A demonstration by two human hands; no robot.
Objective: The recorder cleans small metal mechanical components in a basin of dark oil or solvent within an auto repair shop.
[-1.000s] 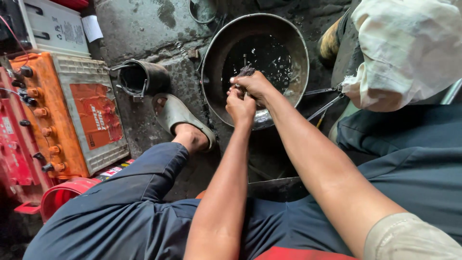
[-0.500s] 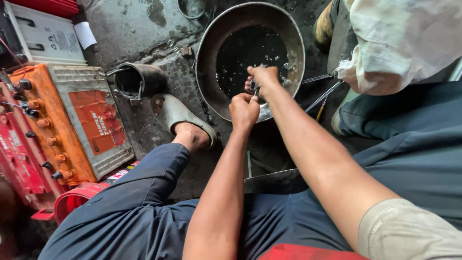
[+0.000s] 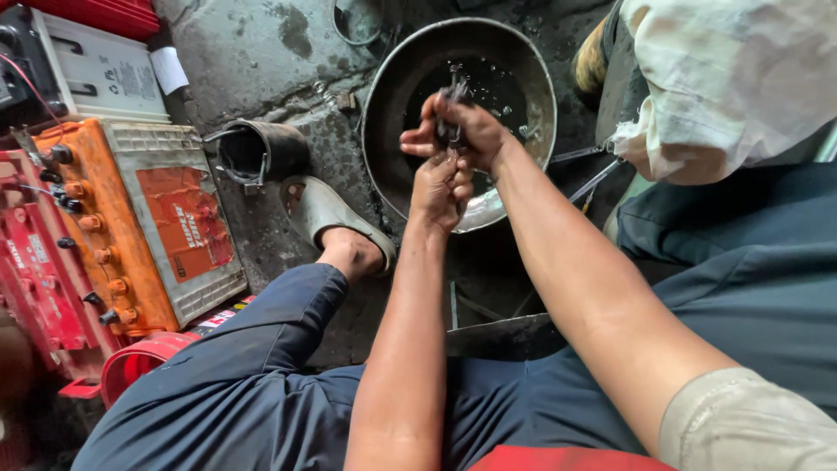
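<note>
Both my hands meet over a round metal basin (image 3: 389, 78) of dark liquid on the wet concrete floor. My right hand (image 3: 460, 129) is closed around a small dark metal part (image 3: 454, 90) that sticks up above its fingers. My left hand (image 3: 440, 187) sits just below it, fingers curled on the lower end of the same part. Most of the part is hidden between the two hands, so its shape is unclear.
An orange battery (image 3: 139, 234) and a red one (image 3: 35, 288) lie at the left, a white battery (image 3: 100, 65) behind them. A black rubber container (image 3: 261, 150) stands beside my sandalled foot (image 3: 336, 222). A white cloth (image 3: 741, 78) hangs at the upper right.
My right hand has moved farther out over the basin, lifting the dark part. My left hand followed and stays just under it.
</note>
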